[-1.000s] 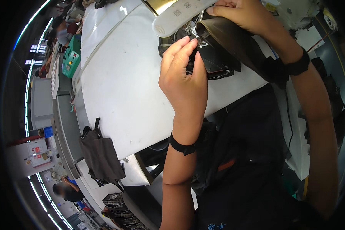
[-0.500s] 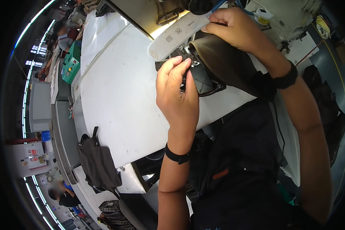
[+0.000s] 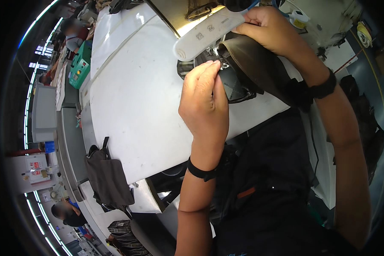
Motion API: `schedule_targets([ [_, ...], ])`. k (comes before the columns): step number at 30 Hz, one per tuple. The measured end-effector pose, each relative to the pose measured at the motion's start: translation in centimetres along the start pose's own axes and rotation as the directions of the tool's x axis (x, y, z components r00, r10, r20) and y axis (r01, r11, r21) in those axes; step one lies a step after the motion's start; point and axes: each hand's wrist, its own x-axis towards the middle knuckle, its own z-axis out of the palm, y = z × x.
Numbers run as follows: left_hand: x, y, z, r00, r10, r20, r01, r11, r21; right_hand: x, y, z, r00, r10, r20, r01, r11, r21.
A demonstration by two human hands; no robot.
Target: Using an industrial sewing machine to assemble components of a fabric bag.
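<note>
A dark brown fabric bag (image 3: pixel 256 64) lies under the head of a sewing machine, its open edge curving up beside the metal presser foot (image 3: pixel 219 57). My left hand (image 3: pixel 205 100) is closed just in front of that foot, its fingertips pinched together; what is between them is hidden. At the far side of the bag, my right hand (image 3: pixel 266 27) has curled fingers and thumb on the fabric, partly behind the machine's white end panel (image 3: pixel 209 34). A dark zipper (image 3: pixel 243 98) curves along the bag's near side.
Around the machine spreads a white worktable (image 3: pixel 132 102). Another dark brown bag (image 3: pixel 109 177) hangs over its left edge. A green box-shaped device (image 3: pixel 80 66) stands farther left, and a white bottle (image 3: pixel 299 18) at the back right. Other people are at benches on the left.
My left hand's fingers have come together and moved slightly right, closer to the presser foot. The right hand stays at the bag's far edge. The whole view has shifted a little.
</note>
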Motion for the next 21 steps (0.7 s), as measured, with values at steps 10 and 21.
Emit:
schedule_targets([
  [10, 0.2, 0.2, -0.1, 1.000, 0.003, -0.020, -0.002, 0.998, 0.064, 0.0, 0.7, 0.0, 1.000, -0.015, -0.019, 0.014, 1.000, -0.019],
  [21, 0.8, 0.2, -0.3, 0.997, -0.052, 0.050, 0.049, 0.997, 0.062, -0.3, 0.3, 0.4, 0.992, -0.019, -0.121, 0.004, 0.993, -0.120],
])
